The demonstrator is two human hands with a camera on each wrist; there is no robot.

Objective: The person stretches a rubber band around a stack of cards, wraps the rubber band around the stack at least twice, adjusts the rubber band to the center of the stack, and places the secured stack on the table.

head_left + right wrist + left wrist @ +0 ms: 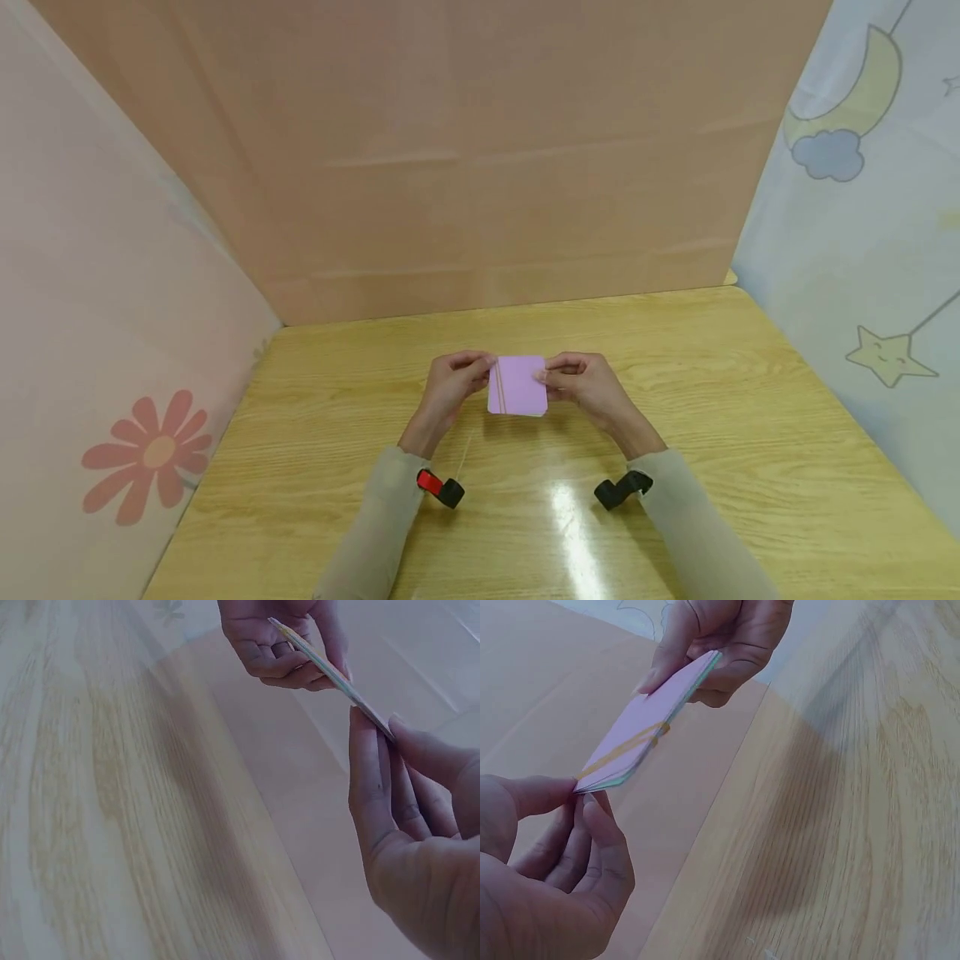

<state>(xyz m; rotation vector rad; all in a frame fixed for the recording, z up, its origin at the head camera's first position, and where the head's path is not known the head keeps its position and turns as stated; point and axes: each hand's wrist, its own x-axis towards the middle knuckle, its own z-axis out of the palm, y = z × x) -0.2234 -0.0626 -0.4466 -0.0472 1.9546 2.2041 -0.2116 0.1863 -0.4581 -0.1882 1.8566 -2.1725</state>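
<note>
A thin stack of square paper sheets (522, 387), pink on top with pale green along its edge, is held up above the table between both hands. Two strands of an orange rubber band (626, 748) cross the pink face near its left side. My left hand (452, 387) pinches the upper left corner between thumb and fingers, close to the band. On the opposite side my right hand (588, 385) grips the right edge, thumb on the pink face and fingers behind. Edge-on in the right wrist view, the stack (330, 671) slants between the two hands.
Light wood-grain table (315, 467) lies beneath the hands. A brown sheet (465, 167) rises along its back edge. Printed cloths hang on both sides, with a red flower (157, 452) at left and a yellow star (891, 356) at right. Each wrist wears a small black camera (451, 493).
</note>
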